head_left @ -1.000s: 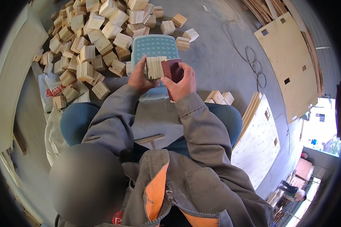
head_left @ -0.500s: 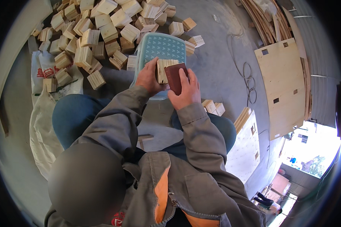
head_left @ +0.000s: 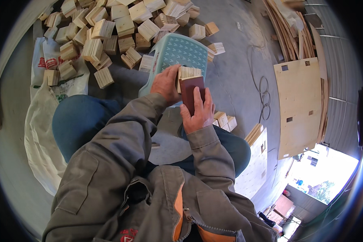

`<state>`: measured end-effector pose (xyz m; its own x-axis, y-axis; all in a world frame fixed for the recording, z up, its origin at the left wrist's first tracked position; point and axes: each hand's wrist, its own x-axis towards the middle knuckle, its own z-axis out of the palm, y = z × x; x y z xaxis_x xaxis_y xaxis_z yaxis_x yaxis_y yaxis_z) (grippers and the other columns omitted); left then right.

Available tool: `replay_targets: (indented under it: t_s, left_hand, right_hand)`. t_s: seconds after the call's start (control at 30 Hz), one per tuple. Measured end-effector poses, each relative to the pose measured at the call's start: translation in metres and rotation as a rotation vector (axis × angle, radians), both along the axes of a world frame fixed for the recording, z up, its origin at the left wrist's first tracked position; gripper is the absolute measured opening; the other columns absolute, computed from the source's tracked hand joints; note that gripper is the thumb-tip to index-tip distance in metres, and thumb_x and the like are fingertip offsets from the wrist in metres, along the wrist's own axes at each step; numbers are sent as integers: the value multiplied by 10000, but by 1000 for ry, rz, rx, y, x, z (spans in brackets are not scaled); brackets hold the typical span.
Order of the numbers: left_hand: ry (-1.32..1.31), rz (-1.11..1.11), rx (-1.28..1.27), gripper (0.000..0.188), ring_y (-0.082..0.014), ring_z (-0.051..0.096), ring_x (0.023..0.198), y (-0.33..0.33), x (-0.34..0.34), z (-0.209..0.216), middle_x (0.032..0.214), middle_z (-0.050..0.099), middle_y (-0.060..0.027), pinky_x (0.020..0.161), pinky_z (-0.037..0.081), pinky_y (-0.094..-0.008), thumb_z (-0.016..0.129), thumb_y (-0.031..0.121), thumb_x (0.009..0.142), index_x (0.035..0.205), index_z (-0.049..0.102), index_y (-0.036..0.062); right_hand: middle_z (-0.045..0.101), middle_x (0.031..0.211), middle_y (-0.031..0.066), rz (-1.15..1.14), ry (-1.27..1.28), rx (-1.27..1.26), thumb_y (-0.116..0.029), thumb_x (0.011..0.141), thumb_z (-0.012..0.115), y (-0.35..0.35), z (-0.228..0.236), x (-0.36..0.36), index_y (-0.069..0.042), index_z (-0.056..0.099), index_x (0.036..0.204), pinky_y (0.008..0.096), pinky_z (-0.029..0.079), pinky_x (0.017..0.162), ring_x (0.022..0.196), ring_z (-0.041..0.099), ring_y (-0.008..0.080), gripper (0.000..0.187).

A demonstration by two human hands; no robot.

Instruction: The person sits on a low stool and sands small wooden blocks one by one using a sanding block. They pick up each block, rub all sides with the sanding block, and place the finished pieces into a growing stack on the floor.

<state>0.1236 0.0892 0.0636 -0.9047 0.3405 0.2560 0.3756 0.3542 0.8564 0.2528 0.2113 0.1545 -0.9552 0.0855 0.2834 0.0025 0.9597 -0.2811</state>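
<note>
My left hand [head_left: 166, 85] grips a layered plywood block [head_left: 188, 72] from its left side, above the light-blue plastic stool [head_left: 184, 49]. A dark red-brown sanding block [head_left: 189, 90] lies flat against the near side of the plywood block. The fingers of my right hand [head_left: 199, 113] press on the sanding block and hold it there, with the thumb along its lower left edge. The plywood block's lower part is hidden behind the sanding block and my fingers.
Many plywood blocks [head_left: 124, 25] are heaped on the floor beyond the stool. A white woven sack [head_left: 42, 133] lies at left. A few blocks [head_left: 226, 120] sit by my right knee, near a white board [head_left: 252, 169]. Plywood sheets [head_left: 298, 103] and a coiled cable [head_left: 264, 99] are at right.
Both hands have shifted slightly right in view. The sanding block has turned more upright and now lies squarer against the plywood block's near side. The whole view has also shifted a little.
</note>
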Motion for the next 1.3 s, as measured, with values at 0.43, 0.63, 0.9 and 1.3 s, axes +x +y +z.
replay_targets:
  t_s: [0.43,0.63,0.9,1.3]
  left_hand:
    - [-63,7,6,1048,-395,620,1280,2,2,7,1427,612,-167,1085,496,-484,984,277,631,1519,456,103]
    - [-41,18,-14,972,-387,607,1299,-1,3,4,1440,605,-159,1101,471,-479,952,301,695,1513,463,110]
    - [-26,17,9,837,-397,608,1297,0,4,4,1422,620,-184,1070,473,-486,881,274,797,1506,472,99]
    - [-74,-7,-22,1077,-377,598,1308,0,3,9,1455,592,-152,1105,466,-479,975,299,629,1545,443,109]
  right_hand:
    - [469,1650,152,-230,-162,43,-350,902,771,22,16,-130,-112,563,1566,493,490,1136,1342,559,443,736]
    - [459,1656,211,-42,-43,23,-277,880,801,8,6,-50,-42,532,1567,517,454,1148,1363,545,457,774]
    - [456,1662,221,24,10,-52,-183,809,856,-16,15,14,-120,599,1533,517,463,1107,1296,579,433,771]
    - [484,1662,86,-256,-239,24,-339,902,768,15,14,-150,-268,649,1509,491,498,1118,1302,584,415,623]
